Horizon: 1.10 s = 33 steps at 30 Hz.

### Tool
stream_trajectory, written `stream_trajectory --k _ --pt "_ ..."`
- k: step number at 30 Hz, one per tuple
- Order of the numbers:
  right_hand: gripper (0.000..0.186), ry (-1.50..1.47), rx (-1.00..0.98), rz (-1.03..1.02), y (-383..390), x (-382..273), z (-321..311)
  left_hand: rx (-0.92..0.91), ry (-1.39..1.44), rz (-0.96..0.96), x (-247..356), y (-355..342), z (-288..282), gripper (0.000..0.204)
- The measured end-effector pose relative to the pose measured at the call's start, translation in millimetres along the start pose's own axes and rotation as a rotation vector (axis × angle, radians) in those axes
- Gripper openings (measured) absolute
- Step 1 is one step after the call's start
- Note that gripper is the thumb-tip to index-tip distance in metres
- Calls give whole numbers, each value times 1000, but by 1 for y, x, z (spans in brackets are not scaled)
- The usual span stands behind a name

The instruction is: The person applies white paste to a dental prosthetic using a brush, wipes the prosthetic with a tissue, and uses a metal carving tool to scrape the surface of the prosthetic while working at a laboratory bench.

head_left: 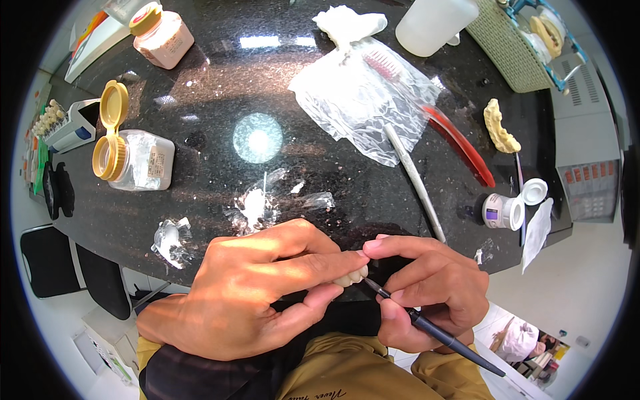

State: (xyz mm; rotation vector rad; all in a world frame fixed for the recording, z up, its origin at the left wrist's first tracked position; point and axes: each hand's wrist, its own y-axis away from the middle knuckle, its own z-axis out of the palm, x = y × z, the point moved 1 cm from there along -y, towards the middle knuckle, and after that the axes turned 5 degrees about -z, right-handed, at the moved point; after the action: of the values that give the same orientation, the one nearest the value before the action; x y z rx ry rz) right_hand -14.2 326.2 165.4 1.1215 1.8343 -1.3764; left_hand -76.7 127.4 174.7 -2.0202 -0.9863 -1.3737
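Observation:
My left hand [257, 287] pinches a small cream-coloured dental piece [353, 277], shaped like a short row of teeth, between thumb and fingers. Much of it is hidden by the fingers. In my right hand [437, 290] is a slim dark pen-like tool [440, 331], held as one holds a pencil. Its fine tip reaches the right end of the dental piece. My right index fingertip meets my left fingertips just above the piece. Both hands are over the near edge of the dark speckled worktop [220, 153].
White paste smears [253, 207] lie beyond my hands. To the left stand an open jar [143, 160] and a pink-filled jar [167, 43]. A plastic bag [360, 93], metal rod [417, 183], red-handled brush [463, 147], yellowish cast [500, 127] and small open bottle [501, 212] occupy the right.

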Motion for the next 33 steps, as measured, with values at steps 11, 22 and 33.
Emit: stream_trajectory --k 11,22,33 --pt "15 24 -61 -41 1 1 -4 -15 -16 -9 2 -1 -1 43" --pt "20 1 149 -16 12 -5 0 1 55 -59 2 -2 -1 36" --pt "28 -25 166 45 9 -6 2 -23 0 25 -1 -5 -2 40"
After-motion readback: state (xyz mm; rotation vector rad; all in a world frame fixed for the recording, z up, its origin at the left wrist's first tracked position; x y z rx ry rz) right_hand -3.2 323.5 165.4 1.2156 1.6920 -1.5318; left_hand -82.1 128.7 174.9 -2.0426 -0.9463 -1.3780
